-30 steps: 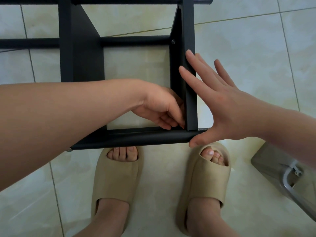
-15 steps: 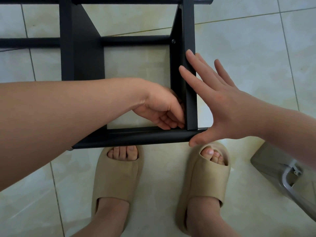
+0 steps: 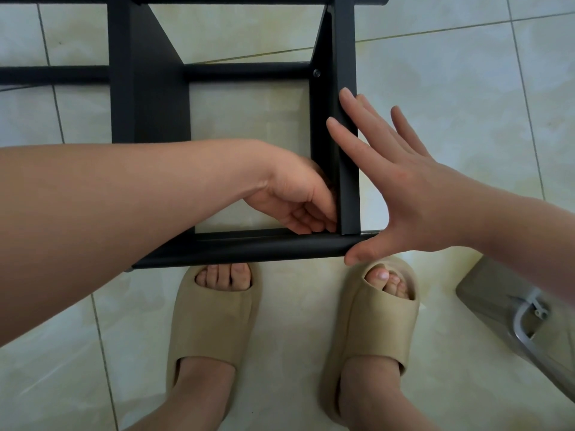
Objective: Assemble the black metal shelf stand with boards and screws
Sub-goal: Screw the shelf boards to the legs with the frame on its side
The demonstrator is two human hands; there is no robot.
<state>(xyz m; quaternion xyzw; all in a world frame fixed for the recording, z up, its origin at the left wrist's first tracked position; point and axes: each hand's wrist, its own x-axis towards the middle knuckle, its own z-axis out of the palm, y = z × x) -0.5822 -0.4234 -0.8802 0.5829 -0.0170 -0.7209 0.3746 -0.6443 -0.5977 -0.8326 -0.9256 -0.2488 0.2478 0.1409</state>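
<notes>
Almost nothing has shifted over the last second. Both hands stay at the stand's near right corner, so the fastening there seems unfinished. The black shelf stand [image 3: 149,104] lies on the tiled floor [image 3: 466,88], just beyond the person's sandals. The right hand [image 3: 401,188] is spread flat against the outer face of the right board [image 3: 347,150], its thumb at the end of the near tube [image 3: 249,247]. The left hand [image 3: 298,200] reaches inside the frame, fingers curled against that board's inner face. Whether it pinches a screw is hidden.
</notes>
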